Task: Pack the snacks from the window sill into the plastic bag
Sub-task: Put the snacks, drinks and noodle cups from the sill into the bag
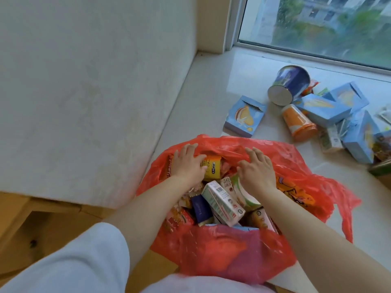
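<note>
At the far left stands a pale wall [84,92] with a rough, plaster-like surface, and below it, at about 8 o'clock, a piece of light wooden furniture [25,229]. A white sleeve [88,261] of soft cloth covers the lower left corner.

The left hand [188,163] lies inside the mouth of the plastic bag [232,254], which is thin, red, half transparent and much wrinkled. Its fingers are a little spread and bent over a yellow carton [212,168], with the fingertips on the far edge of the bag at 12 o'clock. In the middle of the bag lie a pink-white drink carton [223,203], rectangular and glossy, a dark blue box [201,209] beside it at 9 o'clock, and several crinkled snack packets [179,218].

The right hand [257,169] rests palm down on the things in the bag; its fingers are nearly together and reach to the far red edge. I cannot tell if they pinch the plastic.

The bag sits on the smooth, shiny white window sill [211,85]. At 1 o'clock from the bag lies a flat light blue box [245,116] alone. More to the right is a heap: a round dark blue tub [289,84] on its side, an orange plastic cup [299,123] also on its side and touching it, then more light blue boxes [325,109] leaning on each other. Behind them is the window glass [328,24].
</note>
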The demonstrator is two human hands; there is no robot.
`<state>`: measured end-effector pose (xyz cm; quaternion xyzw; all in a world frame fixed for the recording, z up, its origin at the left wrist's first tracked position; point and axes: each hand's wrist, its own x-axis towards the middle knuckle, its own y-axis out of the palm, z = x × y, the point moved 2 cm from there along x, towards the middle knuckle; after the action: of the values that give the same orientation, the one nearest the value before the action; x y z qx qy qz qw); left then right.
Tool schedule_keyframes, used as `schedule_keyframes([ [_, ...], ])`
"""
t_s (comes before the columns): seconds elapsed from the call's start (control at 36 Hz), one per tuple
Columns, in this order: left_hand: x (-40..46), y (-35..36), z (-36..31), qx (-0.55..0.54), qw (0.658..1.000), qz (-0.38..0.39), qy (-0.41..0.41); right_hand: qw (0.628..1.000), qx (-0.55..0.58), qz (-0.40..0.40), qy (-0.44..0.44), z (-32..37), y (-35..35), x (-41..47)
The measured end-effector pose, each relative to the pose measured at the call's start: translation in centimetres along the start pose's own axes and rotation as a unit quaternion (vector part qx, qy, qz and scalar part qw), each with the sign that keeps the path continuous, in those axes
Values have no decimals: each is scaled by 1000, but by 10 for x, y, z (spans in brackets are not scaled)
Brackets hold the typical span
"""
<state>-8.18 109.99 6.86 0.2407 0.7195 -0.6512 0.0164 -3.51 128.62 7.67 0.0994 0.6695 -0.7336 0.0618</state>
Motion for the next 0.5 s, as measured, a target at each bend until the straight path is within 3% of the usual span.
schedule_keyframes([
  [0.14,20,5,3,65,993,89,40,993,68,79,55,-17,3,21],
  [0.22,32,0,10,30,998,52,-1,983,159,42,85,-25,-11,30],
  [0.33,47,-10,22,4,999,15,-43,981,177,-9,79,-33,-33,44],
  [0.5,68,-39,13,-91,992,-83,-16,973,197,-9,116,-54,-49,60],
])
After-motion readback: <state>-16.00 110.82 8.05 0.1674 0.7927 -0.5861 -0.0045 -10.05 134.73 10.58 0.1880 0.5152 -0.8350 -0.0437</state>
